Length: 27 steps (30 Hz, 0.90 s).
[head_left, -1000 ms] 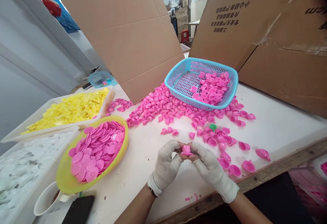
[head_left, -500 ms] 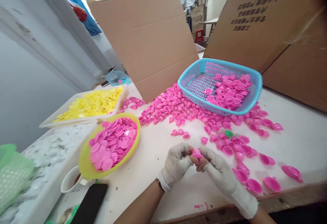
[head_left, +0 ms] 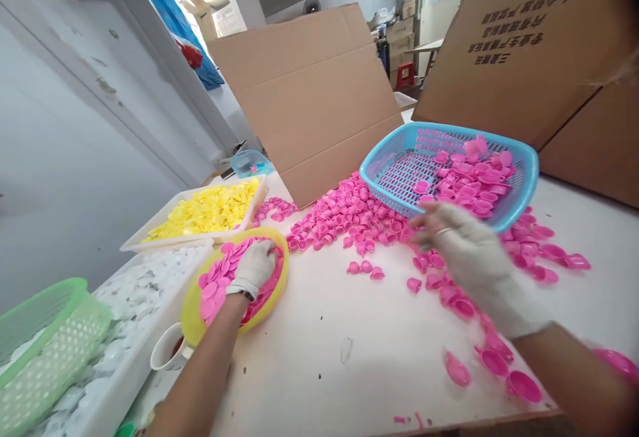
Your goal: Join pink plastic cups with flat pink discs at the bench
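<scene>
Hands move apart from their meeting over the counter: left hand down in the yellow bowl, right hand near the front of the blue basket.
Left grip is on the pink discs, its fingertips too hidden to tell whether they pinch one; the right grip is blurred, so I cannot tell its state either. Pink pieces heap one side of the basket, while many loose pink cups remain outside it, so much work seems left.
</scene>
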{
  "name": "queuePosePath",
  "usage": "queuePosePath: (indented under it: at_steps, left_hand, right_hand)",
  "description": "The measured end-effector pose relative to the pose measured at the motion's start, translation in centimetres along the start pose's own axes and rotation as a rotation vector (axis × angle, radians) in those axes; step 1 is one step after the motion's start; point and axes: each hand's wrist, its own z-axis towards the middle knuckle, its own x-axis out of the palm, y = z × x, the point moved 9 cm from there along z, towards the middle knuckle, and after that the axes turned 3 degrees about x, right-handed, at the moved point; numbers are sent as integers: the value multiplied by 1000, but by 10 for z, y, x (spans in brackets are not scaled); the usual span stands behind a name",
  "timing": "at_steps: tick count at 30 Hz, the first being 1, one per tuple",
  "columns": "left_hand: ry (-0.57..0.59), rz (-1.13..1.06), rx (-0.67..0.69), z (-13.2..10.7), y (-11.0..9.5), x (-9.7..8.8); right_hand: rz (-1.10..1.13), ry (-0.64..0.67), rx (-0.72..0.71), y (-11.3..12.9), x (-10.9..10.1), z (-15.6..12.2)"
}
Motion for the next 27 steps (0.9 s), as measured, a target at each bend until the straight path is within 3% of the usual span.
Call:
queuePosePath:
  at_steps: [2,5,8,11,13,17,21,24,27]
  left_hand:
    - [52,23,-27,1,20,7]
    - [71,34,-64,-7,33,11]
    - [-4,16,-93,-19,30,-7]
    - [-132,-37,-97,-34,12,-29]
    - [-144,-233,-111,-43,-5,-24]
    - [45,-800,-148,-63,-60,36]
    - [190,-973,-124,-82,-119,84]
    - [260,-998,-44,-93,-146,98]
    - [258,-1013,-7,-100,-153,103]
  right_hand:
    - [-334,161,-35,-29,31,-6]
    - [-889,356,-143,-71,73,-20]
    - [-1163,416,-106,-98,88,-27]
    - [-1159,414,-74,-100,87,-30]
    - [-1127,416,-75,-94,84,-37]
    - [-819,336,-64,-71,74,-61]
    - [-704,147,-147,-51,59,-86]
    - [-742,58,-199,-48,48,-96]
    - [-780,16,-254,-48,42,-100]
